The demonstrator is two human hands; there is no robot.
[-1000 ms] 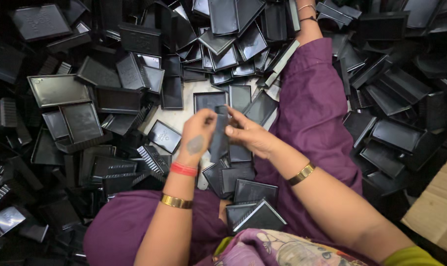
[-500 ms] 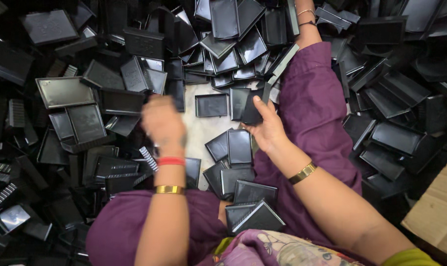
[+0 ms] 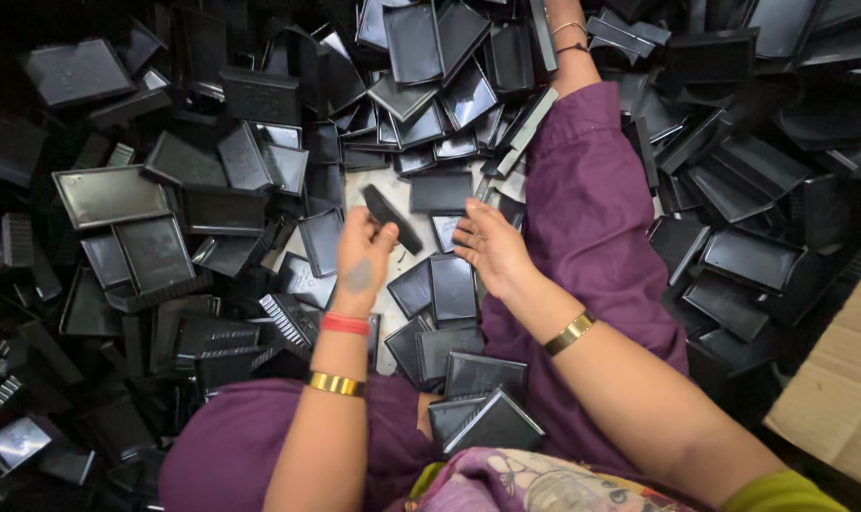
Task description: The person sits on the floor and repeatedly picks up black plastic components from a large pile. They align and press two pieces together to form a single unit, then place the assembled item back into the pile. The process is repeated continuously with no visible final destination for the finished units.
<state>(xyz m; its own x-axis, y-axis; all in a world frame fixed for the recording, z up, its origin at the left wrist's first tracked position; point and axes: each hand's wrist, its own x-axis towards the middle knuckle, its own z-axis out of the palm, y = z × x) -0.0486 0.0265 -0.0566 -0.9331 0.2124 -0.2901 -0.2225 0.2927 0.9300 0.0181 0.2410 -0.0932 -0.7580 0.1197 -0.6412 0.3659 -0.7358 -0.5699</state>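
Black plastic: small rectangular trays (image 3: 108, 194) lie heaped on every side of the seated person, some face up, some overturned, some ribbed.
Left hand: the left hand (image 3: 362, 256) is raised over the floor gap, fingers closed on one flat black piece (image 3: 391, 217), which tilts up and to the right out of the grip.
Right hand: the right hand (image 3: 492, 246) hovers just beside that piece, fingers loosely spread and slightly curled, holding nothing and apart from it.
Held piece, place: between the two hands, above a pale bare patch of floor (image 3: 385, 313).
Below the hands: more black trays (image 3: 452, 287) lie flat in a loose cluster between the knees.
Clothing: purple trousers (image 3: 592, 218); a red band (image 3: 345, 324) and a gold bangle (image 3: 336, 384) on the left wrist, a gold bangle (image 3: 569, 334) on the right.
Right edge: brown cardboard (image 3: 843, 379).
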